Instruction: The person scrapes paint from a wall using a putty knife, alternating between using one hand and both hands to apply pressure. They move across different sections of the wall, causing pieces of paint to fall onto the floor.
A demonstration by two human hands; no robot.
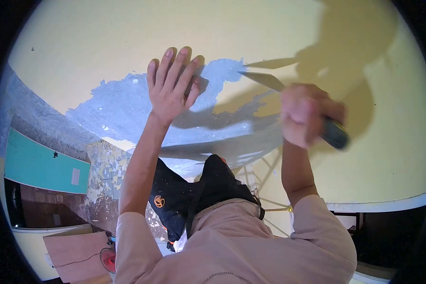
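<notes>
My left hand (168,92) lies against the wall with its fingers spread. Under it is a grey patch (120,99) where the yellow paint (142,28) is gone, and its fingertips reach up onto the paint. My right hand (307,116), somewhat blurred, is wrapped round the dark handle of a scraper (266,80). The thin metal blade points left, its tip at the ragged edge between grey surface and yellow paint. A tongue of yellow paint remains below the blade, and shadows of the hand and tool fall across the wall.
Paint flakes cover the floor (106,182) below. At the left are a teal panel (45,161) and a pinkish board (73,253), with a red round object (108,259) beside it. Thin metal bars (275,209) show beneath my right arm.
</notes>
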